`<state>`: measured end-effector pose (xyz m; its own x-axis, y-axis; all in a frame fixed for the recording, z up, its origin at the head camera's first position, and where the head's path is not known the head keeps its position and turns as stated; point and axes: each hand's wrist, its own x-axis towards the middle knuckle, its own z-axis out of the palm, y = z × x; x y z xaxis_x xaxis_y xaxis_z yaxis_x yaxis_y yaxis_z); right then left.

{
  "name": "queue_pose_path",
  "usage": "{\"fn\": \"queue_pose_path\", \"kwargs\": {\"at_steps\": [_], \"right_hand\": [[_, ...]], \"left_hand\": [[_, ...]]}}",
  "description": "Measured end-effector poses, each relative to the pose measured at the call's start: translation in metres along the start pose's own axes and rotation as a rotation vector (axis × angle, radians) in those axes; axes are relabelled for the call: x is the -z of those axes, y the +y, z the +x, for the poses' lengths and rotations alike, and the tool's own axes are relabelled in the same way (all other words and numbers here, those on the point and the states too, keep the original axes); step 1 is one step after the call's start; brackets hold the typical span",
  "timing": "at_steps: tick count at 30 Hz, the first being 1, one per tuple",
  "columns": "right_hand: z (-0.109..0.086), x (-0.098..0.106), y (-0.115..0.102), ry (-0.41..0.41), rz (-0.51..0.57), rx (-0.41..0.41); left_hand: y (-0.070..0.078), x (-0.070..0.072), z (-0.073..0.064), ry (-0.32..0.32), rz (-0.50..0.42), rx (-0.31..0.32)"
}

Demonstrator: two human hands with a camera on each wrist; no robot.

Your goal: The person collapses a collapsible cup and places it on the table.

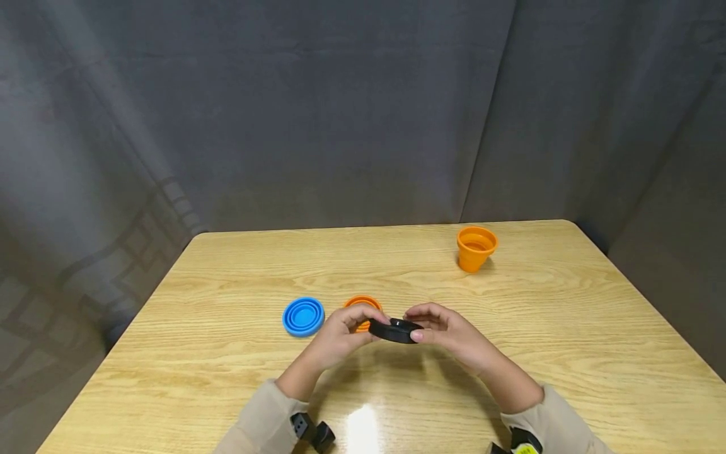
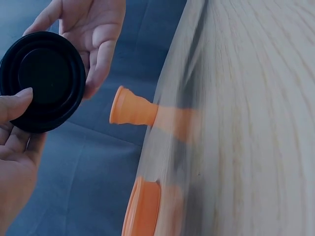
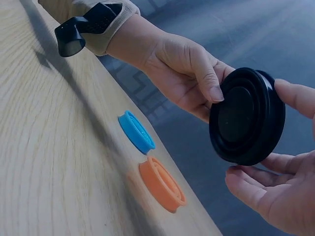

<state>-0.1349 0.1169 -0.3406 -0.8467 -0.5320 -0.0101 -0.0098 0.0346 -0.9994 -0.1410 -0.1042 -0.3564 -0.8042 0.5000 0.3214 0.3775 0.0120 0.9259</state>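
Observation:
Both hands hold a black collapsible cup (image 1: 395, 330), folded flat, above the table. In the left wrist view its ringed round face shows. My left hand (image 1: 340, 335) pinches one side, the thumb on the ringed face and the fingers behind. On the opposite side, my right hand (image 1: 454, 334) holds the rim between thumb and fingers. Just behind the left hand lies a flattened orange collapsible cup (image 3: 162, 184), partly hidden in the head view. To its left is a flattened blue collapsible cup (image 1: 303, 316).
An orange cup (image 1: 475, 250), expanded to full height, stands upright toward the back right of the wooden table (image 1: 227, 271). Grey curtains (image 1: 340, 126) hang behind the table's far edge and along its sides. A small black camera (image 1: 312, 432) is strapped to the left wrist.

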Motion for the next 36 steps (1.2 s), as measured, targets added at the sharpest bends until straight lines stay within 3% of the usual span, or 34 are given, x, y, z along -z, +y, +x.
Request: {"fn": "queue_pose_path", "kwargs": {"at_steps": [4, 8, 14, 22, 31, 36], "right_hand": [[0.000, 0.000, 0.001, -0.019, 0.051, -0.023], [-0.001, 0.000, 0.002, -0.035, 0.102, -0.024], [-0.002, 0.000, 0.003, 0.020, 0.152, 0.013], [-0.004, -0.001, 0.006, 0.081, 0.134, 0.093], [-0.004, -0.001, 0.009, 0.119, 0.087, 0.134], [-0.002, 0.000, 0.009, 0.158, 0.016, 0.151]], "left_hand": [[-0.001, -0.001, 0.001, -0.011, -0.025, -0.061], [-0.001, -0.001, 0.003, -0.017, -0.043, -0.081], [0.000, 0.000, 0.004, -0.044, -0.025, -0.023], [0.002, 0.001, 0.005, -0.103, -0.145, 0.062], [0.004, 0.001, 0.007, -0.173, -0.147, 0.044], [0.006, -0.003, 0.011, -0.147, -0.057, 0.046]]}}
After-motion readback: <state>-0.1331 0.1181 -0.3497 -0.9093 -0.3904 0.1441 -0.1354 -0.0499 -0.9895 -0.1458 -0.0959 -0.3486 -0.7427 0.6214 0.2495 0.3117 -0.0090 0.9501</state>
